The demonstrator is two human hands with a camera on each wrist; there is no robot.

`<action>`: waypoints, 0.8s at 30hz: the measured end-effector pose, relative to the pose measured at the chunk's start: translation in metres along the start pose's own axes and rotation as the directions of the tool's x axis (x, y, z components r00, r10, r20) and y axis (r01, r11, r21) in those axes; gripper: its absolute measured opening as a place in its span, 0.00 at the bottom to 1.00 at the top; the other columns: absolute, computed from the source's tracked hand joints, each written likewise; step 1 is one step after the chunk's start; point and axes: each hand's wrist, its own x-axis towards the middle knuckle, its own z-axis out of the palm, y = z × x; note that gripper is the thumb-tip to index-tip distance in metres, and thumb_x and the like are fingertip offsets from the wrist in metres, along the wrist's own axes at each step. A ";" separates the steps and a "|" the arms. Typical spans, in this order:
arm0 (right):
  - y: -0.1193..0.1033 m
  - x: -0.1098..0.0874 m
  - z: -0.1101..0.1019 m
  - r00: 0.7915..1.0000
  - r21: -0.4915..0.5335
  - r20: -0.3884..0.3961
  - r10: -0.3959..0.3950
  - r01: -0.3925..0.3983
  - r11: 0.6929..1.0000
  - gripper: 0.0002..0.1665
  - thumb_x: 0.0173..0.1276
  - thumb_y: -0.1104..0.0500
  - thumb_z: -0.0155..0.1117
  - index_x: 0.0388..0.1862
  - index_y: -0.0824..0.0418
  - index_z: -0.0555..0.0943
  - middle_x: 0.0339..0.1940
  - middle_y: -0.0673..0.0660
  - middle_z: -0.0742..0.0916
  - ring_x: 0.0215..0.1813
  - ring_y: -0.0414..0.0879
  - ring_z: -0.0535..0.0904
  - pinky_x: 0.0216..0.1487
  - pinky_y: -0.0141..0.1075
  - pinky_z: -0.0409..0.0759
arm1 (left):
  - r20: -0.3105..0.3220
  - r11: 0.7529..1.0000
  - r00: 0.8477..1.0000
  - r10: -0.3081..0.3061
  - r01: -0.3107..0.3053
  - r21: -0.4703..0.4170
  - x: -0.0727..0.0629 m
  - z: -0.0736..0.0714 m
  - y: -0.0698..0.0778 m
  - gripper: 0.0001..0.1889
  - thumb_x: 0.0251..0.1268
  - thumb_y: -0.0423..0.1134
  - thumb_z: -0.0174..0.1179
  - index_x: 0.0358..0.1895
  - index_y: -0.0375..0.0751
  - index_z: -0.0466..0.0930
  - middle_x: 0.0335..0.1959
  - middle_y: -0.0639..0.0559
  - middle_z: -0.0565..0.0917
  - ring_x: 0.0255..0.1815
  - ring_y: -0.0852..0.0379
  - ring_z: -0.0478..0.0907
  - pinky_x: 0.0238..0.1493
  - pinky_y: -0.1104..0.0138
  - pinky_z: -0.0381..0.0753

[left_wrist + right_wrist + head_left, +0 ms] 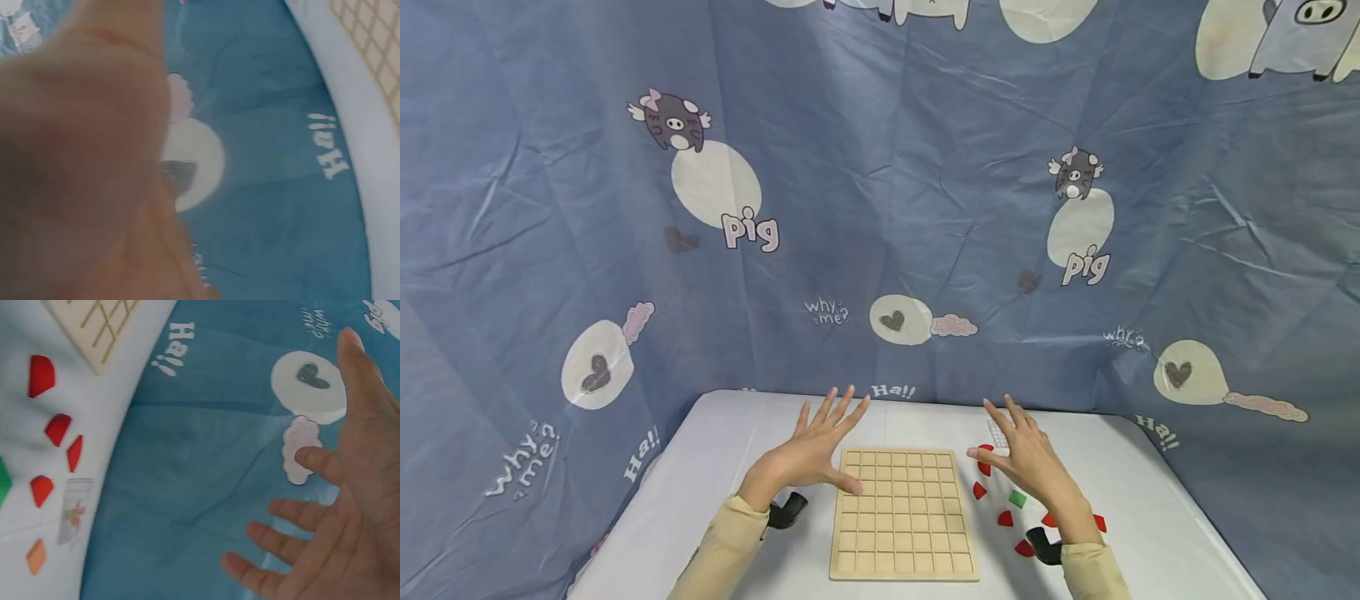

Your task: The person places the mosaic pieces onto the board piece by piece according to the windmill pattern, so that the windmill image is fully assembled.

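Observation:
A pale wooden board [912,504] with a grid of square recesses lies on the white table. My left hand [805,457] is raised over its left edge, fingers spread, holding nothing; the thumb overlaps the board in the head view. On the other side my right hand [1032,460] hovers above several red pieces [1005,518] and a green piece [1017,498], its fingers apart and bare. The right wrist view shows the red pieces [42,375], part of the green piece [3,481] and an orange diamond-shaped piece [36,557].
A small printed card [75,512] lies near the table's far edge, beyond the pieces. Blue cloth [887,208] with pig prints hangs behind and on both sides of the white table [737,433]. Black wrist mounts [787,510] sit at both wrists.

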 end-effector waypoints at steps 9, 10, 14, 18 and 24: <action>0.017 -0.004 0.018 0.990 0.183 0.140 -0.005 -0.021 0.983 0.61 0.48 0.24 0.65 0.76 0.50 0.59 0.73 0.63 0.66 0.73 0.63 0.62 0.62 0.65 0.70 | 0.156 0.999 0.987 0.028 -0.024 -0.033 -0.008 0.028 -0.027 0.68 0.39 0.68 0.69 0.78 0.52 0.31 0.79 0.48 0.28 0.79 0.41 0.25 0.72 0.33 0.30; 0.018 -0.005 0.021 0.989 0.200 0.147 -0.002 -0.027 0.979 0.60 0.48 0.26 0.67 0.76 0.51 0.60 0.73 0.62 0.67 0.73 0.63 0.61 0.62 0.65 0.69 | 0.171 0.999 0.985 0.025 -0.019 -0.037 -0.009 0.032 -0.030 0.68 0.38 0.68 0.69 0.78 0.53 0.31 0.79 0.48 0.28 0.79 0.40 0.25 0.72 0.33 0.30; 0.024 -0.008 0.033 0.985 0.268 0.174 0.010 -0.057 0.962 0.50 0.52 0.36 0.73 0.70 0.54 0.67 0.65 0.59 0.75 0.65 0.60 0.70 0.54 0.54 0.79 | 0.210 0.999 0.977 0.026 -0.016 -0.050 -0.014 0.049 -0.040 0.69 0.37 0.68 0.70 0.78 0.50 0.32 0.79 0.45 0.29 0.79 0.37 0.28 0.71 0.32 0.31; 0.029 -0.008 0.046 0.978 0.317 0.207 0.025 -0.091 0.944 0.40 0.54 0.48 0.76 0.63 0.55 0.71 0.57 0.55 0.79 0.53 0.53 0.75 0.43 0.38 0.77 | 0.239 0.997 0.971 0.021 -0.004 -0.074 -0.017 0.063 -0.047 0.69 0.37 0.68 0.70 0.78 0.47 0.34 0.79 0.43 0.31 0.79 0.36 0.30 0.70 0.31 0.31; 0.034 -0.009 0.061 0.972 0.315 0.232 0.030 -0.104 0.943 0.33 0.54 0.54 0.77 0.58 0.59 0.75 0.48 0.56 0.81 0.48 0.50 0.76 0.42 0.39 0.76 | 0.259 0.997 0.966 0.012 0.009 -0.078 -0.020 0.082 -0.057 0.70 0.34 0.69 0.70 0.78 0.45 0.35 0.79 0.40 0.34 0.79 0.36 0.32 0.70 0.31 0.31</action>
